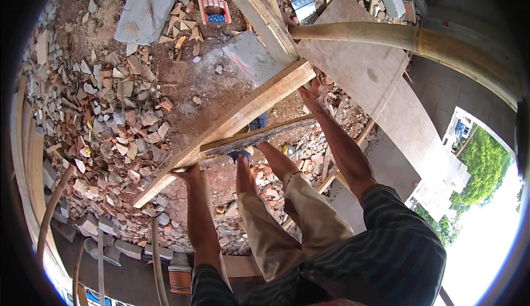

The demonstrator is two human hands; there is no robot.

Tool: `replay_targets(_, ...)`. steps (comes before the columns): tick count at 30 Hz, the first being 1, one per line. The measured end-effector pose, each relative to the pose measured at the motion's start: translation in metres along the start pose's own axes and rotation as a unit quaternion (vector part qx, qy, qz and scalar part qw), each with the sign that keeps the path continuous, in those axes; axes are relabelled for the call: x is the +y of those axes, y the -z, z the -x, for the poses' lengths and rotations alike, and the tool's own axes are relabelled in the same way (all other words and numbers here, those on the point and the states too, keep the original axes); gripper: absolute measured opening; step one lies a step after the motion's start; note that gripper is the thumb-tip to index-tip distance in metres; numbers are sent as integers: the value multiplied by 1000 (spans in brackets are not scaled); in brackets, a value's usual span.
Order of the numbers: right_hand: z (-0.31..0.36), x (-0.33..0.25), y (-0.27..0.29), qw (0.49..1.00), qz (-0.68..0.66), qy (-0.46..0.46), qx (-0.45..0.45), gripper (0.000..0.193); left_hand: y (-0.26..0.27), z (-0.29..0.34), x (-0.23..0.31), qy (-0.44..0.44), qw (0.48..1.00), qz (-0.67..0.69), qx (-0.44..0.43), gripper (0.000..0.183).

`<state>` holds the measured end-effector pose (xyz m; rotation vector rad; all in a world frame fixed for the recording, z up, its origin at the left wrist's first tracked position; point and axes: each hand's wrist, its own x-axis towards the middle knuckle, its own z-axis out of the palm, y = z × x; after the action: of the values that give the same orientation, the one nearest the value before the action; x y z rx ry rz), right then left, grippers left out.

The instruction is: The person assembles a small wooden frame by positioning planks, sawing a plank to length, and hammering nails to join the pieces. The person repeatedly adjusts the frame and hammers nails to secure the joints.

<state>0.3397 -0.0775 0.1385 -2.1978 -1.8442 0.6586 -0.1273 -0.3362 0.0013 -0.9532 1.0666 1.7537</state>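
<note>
head view: left hand, right hand gripping wooden beam; saw handle striped, starred.

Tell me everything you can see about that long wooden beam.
The beam is pale brown, squared, apparently solid wood, slanting across the view above rubble. The left hand meets it near the lower-left end, the right hand near the upper-right; their grip is partly hidden. Another timber lies at its upper-right end.
</note>
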Motion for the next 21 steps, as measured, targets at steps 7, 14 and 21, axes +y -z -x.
replay_targets(7, -1, 0, -7, 996, 10, 63, 65, 60, -2, -23, -22, 59, 979, -168, 98, 66)
replay_targets(14, -55, 11, -29, 992, 21, -25, -120, 71, -1, -42, -20, 111, 978, -113, 135, 43)
replay_targets(21, -92, 19, -63, 976, -98, -36, -190, 79, 11, -74, -29, 83, 977, -151, 124, 49)
